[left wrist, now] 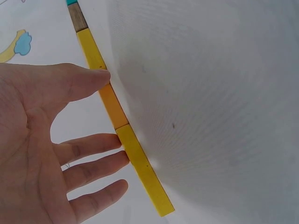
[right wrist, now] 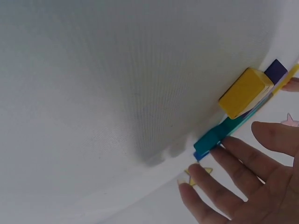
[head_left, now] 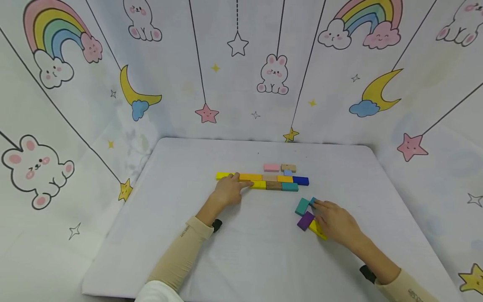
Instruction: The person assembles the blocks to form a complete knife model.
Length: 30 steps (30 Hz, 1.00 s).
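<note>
My left hand (head_left: 228,192) rests its fairly straight fingers along two touching rows of coloured blocks. The back row runs from a yellow block (head_left: 222,175) through an orange block (head_left: 250,177) to a dark blue block (head_left: 301,181). In the front row lie a yellow block (head_left: 259,185), a brown block (head_left: 273,186) and a teal block (head_left: 289,187). The left wrist view shows the thumb (left wrist: 96,79) against the row. Nearer the front, my right hand (head_left: 339,222) touches a small blue block (head_left: 312,201) with extended fingers, beside a teal-green block (head_left: 302,206), a purple block (head_left: 305,221) and a partly covered yellow block (head_left: 317,229).
Behind the rows lie a pink block (head_left: 271,167), a tan block (head_left: 288,167) and a light blue block (head_left: 287,173). Everything sits on a table with a white cloth (head_left: 249,260). A patterned curtain (head_left: 241,92) hangs around its back and sides.
</note>
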Tool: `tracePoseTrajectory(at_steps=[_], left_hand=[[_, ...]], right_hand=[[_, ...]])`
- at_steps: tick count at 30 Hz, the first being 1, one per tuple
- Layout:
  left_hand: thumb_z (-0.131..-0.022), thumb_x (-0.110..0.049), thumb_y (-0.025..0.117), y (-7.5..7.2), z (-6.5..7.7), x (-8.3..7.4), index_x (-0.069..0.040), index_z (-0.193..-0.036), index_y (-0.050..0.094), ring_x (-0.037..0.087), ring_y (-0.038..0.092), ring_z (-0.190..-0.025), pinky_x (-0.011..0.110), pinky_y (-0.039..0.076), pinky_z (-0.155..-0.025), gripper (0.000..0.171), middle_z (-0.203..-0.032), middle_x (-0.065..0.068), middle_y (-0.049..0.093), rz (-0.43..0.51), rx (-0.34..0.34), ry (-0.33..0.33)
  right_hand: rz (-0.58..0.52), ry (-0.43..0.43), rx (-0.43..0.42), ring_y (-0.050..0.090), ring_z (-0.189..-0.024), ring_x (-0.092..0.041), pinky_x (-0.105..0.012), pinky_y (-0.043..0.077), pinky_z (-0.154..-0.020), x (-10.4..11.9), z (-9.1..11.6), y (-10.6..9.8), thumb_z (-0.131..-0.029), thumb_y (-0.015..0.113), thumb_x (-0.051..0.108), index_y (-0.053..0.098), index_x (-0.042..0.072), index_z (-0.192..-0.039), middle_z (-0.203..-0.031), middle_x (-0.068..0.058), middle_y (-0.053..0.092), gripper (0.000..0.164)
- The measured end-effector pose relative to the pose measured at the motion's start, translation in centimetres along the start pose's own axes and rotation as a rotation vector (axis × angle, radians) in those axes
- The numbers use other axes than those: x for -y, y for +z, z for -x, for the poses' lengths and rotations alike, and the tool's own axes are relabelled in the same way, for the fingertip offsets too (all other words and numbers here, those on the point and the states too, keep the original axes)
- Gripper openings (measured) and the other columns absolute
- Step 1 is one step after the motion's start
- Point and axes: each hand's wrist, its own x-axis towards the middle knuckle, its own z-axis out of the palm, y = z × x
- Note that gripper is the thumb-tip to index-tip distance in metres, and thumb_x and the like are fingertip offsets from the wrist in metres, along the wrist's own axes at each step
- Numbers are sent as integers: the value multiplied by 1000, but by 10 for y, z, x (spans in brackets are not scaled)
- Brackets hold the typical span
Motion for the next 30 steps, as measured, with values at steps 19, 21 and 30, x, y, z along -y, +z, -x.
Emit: tracePoseTrajectory(at_steps=[19,21,30], left_hand=[[-95,-10,62,1,1,-2,-42,-149,57,29,56,-119,45,52,-100,63,-142,13,54,-17,-2,-5],[-95,-10,62,1,1,-2,-42,-149,57,29,56,-119,45,52,-100,63,-142,13,55,-13,-5,-4],[-95,-10,62,0,1,-1,-42,-150,57,30,55,-121,46,51,-103,64,-144,13,54,-15,-8,-4]], right_hand=[[-115,-13,54,56,-132,-48,-64,46,-106,-13,-27,-2,-102,66,14,64,-7,-136,-141,-24,62,40],[-125,-13,63,56,-132,-48,-64,46,-107,-14,-30,-3,-103,64,14,64,-6,-136,-141,-23,63,39],[-172,-50,69,56,-133,-46,-63,45,-108,-25,-38,-2,-105,63,15,60,-3,-143,-140,-23,63,43]])
